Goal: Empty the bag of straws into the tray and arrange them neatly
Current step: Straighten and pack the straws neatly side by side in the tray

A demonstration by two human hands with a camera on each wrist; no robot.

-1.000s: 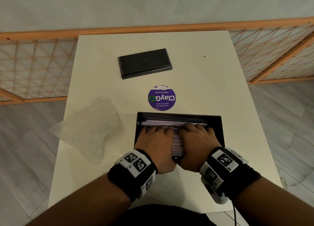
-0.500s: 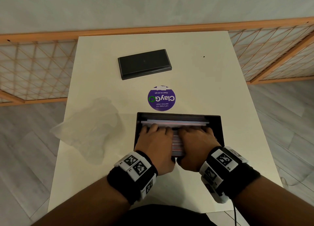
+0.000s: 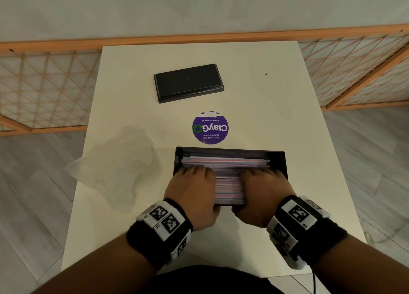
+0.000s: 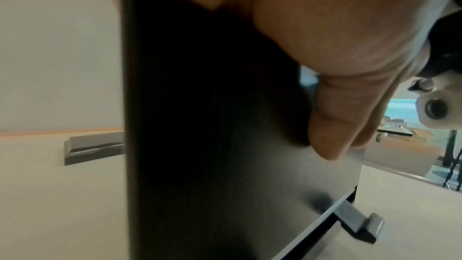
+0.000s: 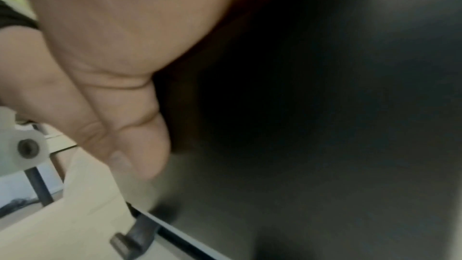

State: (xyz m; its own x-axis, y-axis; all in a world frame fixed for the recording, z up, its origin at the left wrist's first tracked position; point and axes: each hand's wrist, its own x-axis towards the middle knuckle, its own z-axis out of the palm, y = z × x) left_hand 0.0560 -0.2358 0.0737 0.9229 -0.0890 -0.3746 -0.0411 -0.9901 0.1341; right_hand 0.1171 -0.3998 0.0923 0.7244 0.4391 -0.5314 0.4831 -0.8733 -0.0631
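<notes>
head view shows the left hand (image 3: pixel 192 193) and right hand (image 3: pixel 263 192) clasping the black tray (image 3: pixel 277 161) near the table's (image 3: pixel 254 99) front edge, fingers curled over the straws (image 3: pixel 229 161) inside, emptied bag (image 3: pixel 115 158) lying left; left wrist view shows the thumb (image 4: pixel 332 135) pressing the tray's outer wall (image 4: pixel 212 145); right wrist view likewise.

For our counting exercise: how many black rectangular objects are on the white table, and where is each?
2. The black tray of straws sits at the near edge under both hands; a flat black lid-like piece lies farther back, beyond the purple sticker. None seem hidden.
</notes>
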